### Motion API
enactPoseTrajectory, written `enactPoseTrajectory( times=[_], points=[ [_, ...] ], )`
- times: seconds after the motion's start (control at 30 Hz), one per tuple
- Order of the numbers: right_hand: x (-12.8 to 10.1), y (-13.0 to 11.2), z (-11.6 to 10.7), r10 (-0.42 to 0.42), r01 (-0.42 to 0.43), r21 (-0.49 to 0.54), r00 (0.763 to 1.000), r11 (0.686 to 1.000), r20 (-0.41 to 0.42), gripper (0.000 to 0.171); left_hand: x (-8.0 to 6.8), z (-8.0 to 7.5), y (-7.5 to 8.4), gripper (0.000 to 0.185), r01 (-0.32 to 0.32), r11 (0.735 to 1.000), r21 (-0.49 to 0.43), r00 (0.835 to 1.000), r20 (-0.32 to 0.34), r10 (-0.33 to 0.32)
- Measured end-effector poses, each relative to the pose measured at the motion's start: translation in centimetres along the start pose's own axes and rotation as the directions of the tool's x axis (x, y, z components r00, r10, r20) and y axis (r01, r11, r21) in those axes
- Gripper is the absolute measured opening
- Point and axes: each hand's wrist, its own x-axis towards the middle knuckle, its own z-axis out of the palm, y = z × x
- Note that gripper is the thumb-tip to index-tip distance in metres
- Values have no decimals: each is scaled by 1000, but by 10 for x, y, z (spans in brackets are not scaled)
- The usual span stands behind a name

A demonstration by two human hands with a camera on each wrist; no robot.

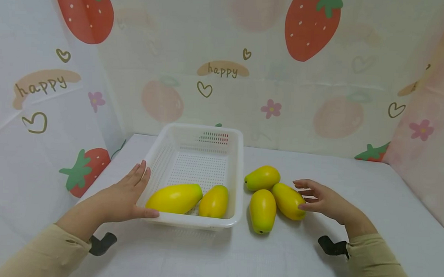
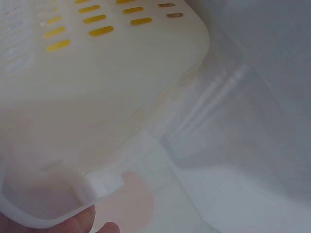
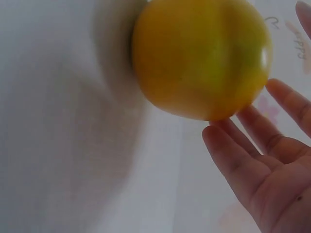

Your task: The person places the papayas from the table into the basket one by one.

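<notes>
the smooth yellow-green mango (image 1: 288, 200) nearest the right hand (image 1: 324, 200) lies on the white tablecloth (image 1: 370, 192) just right of the white perforated plastic basket (image 1: 204, 133), touching two other mangoes. the right hand is spread, fingertips at the fruit and nothing held, while the left hand (image 1: 126, 194) lies flat-fingered against the basket's near corner, thumb along its front rim. to grip well, the fingers should probably wrap the mango's middle without nudging its neighbours.

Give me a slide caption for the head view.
Left hand steadies a white basket holding two mangoes; right hand reaches three mangoes beside it.
</notes>
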Motion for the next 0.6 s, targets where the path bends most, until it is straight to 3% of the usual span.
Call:
enactPoseTrajectory(
  times=[0.6],
  points=[
    [2,13,10,124,-125,-51,992,991,-25,75,2,1,-1,124,-2,1000,-2,1000,-4,2]
  ],
)
